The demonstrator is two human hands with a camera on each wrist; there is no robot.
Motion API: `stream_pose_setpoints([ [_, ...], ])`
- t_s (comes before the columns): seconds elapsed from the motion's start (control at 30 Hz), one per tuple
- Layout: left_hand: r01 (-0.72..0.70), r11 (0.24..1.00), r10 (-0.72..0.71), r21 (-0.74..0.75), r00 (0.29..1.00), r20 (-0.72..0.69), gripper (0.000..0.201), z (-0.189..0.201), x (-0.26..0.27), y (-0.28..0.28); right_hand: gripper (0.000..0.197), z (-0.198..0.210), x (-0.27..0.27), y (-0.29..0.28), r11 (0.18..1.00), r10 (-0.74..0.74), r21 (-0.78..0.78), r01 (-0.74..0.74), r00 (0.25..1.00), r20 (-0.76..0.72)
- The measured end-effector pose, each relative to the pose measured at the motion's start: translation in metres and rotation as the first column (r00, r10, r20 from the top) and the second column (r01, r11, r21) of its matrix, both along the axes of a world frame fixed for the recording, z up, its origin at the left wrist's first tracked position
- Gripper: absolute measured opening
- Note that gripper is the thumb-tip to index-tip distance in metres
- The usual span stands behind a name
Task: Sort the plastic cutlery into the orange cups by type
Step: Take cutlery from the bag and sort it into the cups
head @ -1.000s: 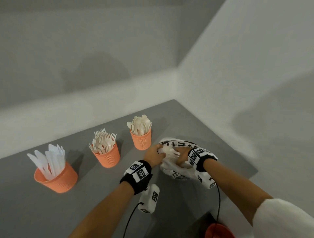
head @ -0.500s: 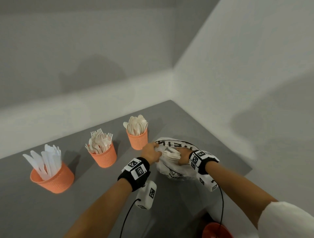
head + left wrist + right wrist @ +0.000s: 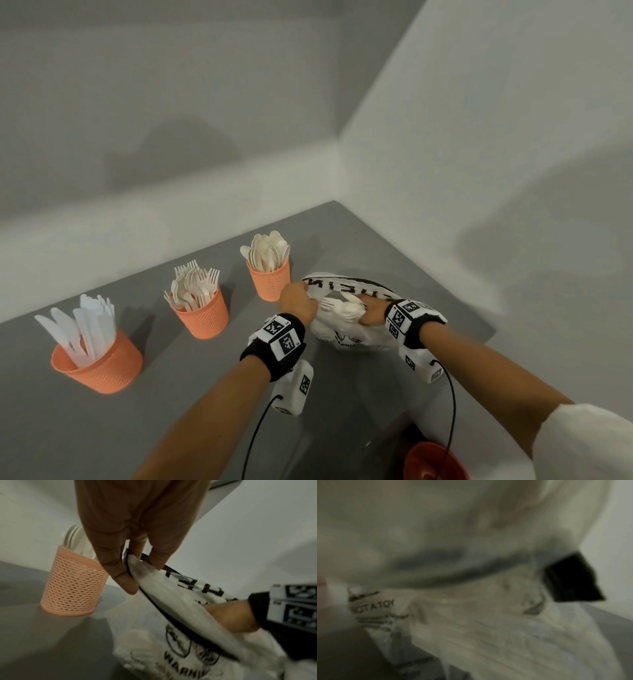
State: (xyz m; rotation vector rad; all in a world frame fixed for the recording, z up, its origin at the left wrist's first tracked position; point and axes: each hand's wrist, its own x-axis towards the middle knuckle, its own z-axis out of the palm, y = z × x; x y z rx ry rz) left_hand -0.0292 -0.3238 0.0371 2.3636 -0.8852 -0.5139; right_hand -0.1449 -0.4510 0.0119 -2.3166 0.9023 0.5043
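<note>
1. Head view: three orange perforated plastic cups sit in a row on the grey surface [image 3: 178,428], one with white knives [image 3: 97,366], one with forks [image 3: 202,313], one with spoons [image 3: 270,279].
2. Left hand [image 3: 297,303] pinches the white printed plastic bag's [image 3: 346,337] edge.
3. Right hand [image 3: 373,310] curls around a bunch of white cutlery [image 3: 342,306] at the bag's mouth.
4. Sorting looks mostly done; this bunch remains.
</note>
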Motion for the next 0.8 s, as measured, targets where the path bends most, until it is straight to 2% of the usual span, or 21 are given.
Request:
stream_pose_setpoints([
  [0.1,0.001,0.999,-0.003,0.041,0.998,0.063,0.038,-0.002,-0.002,0.001,0.069,0.013,-0.007,0.003,0.999,-0.011,-0.035,0.01,1.0,-0.028],
  [0.2,0.067,0.994,-0.07,0.086,0.997,0.034,0.043,-0.001,-0.004,0.001,0.065,0.016,-0.006,0.004,1.0,0.011,0.025,-0.012,0.999,0.034],
  [0.27,0.114,0.992,-0.11,0.063,0.992,-0.069,0.046,0.0,-0.003,0.002,0.052,0.015,-0.004,0.006,0.997,-0.004,0.077,-0.003,0.995,0.097],
  [0.33,0.086,0.996,-0.089,-0.021,0.965,-0.245,0.045,0.002,-0.001,0.003,0.04,0.015,-0.001,0.01,0.996,-0.013,0.093,-0.005,0.981,0.192],
  [0.43,-0.051,0.986,-0.021,-0.156,0.903,-0.429,0.041,0.005,0.002,0.003,0.049,0.019,0.0,0.018,0.99,-0.028,0.14,-0.019,0.943,0.332],
  [0.57,-0.124,0.972,-0.005,-0.202,0.843,-0.538,0.038,0.005,0.001,0.002,0.047,0.022,0.001,0.017,0.98,-0.127,0.193,0.057,0.917,0.378],
  [0.7,-0.17,0.957,-0.015,-0.236,0.781,-0.625,0.04,0.004,-0.001,0.005,0.02,0.03,0.004,0.019,0.97,-0.14,0.241,0.025,0.87,0.472],
  [0.8,-0.153,0.957,-0.06,-0.248,0.729,-0.682,0.037,0.008,-0.004,0.011,0.019,0.051,0.012,0.021,0.951,-0.198,0.308,0.032,0.827,0.526],
])
